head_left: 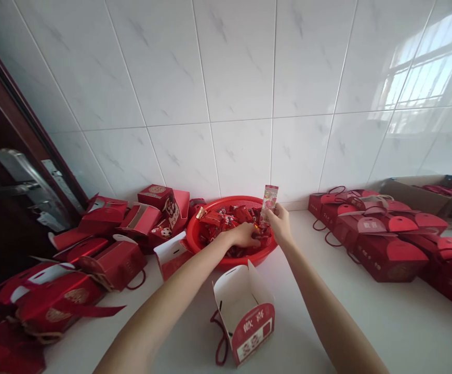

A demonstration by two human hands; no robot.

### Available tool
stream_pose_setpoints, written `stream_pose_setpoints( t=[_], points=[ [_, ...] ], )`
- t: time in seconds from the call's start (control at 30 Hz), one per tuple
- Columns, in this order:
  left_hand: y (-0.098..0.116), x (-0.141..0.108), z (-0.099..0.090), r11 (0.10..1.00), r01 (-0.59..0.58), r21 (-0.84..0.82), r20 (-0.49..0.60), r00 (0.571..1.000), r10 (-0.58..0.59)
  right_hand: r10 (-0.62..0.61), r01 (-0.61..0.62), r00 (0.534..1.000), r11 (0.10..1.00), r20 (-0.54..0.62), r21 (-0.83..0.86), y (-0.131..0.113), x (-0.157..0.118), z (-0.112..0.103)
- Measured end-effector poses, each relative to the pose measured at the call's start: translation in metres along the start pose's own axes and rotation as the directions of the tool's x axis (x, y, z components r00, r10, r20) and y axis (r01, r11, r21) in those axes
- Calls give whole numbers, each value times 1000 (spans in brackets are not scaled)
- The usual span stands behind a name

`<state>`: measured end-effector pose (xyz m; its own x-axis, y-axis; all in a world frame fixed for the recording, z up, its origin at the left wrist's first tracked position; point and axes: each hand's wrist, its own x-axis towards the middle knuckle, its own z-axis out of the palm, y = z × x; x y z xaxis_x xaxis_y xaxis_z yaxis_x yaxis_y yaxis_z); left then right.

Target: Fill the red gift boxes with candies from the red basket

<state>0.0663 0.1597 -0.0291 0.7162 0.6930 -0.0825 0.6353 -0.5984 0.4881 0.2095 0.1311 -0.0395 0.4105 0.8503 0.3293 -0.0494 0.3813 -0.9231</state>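
Note:
My right hand (279, 221) pinches a slim pink-and-white candy packet (269, 200) upright at the right side of a red plastic basket (197, 246). Inside the basket lie many red-wrapped candies (243, 214). My left hand (244, 236) reaches among them with its fingers curled together; what they hold is hidden. Below my hands, between the two forearms, a red gift box (253, 332) stands with its top flaps up, showing a white inside and a dark red cord handle on its left.
Closed red gift boxes (389, 254) stand in rows at the right, before a cardboard carton (421, 200). More red boxes (113, 259) are heaped at the left, near a dark door with a metal handle (31, 184). A tiled wall (241, 156) rises behind the basket.

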Motion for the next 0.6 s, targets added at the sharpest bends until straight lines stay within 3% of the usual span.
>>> stream_pose_setpoints(
  t=[0.13,0.27,0.6],
  points=[
    [-14,-1,-13,986,22,-165,-177,983,-51,16,-16,1000,1000,-8,15,-2,-1,1],
    [-24,-1,-20,952,23,-306,-285,952,-114,35,-34,999,999,-12,26,-5,-2,2],
    [-23,0,-15,884,48,-466,-275,941,-196,60,-60,998,998,-9,37,-4,-2,2]
  ],
)
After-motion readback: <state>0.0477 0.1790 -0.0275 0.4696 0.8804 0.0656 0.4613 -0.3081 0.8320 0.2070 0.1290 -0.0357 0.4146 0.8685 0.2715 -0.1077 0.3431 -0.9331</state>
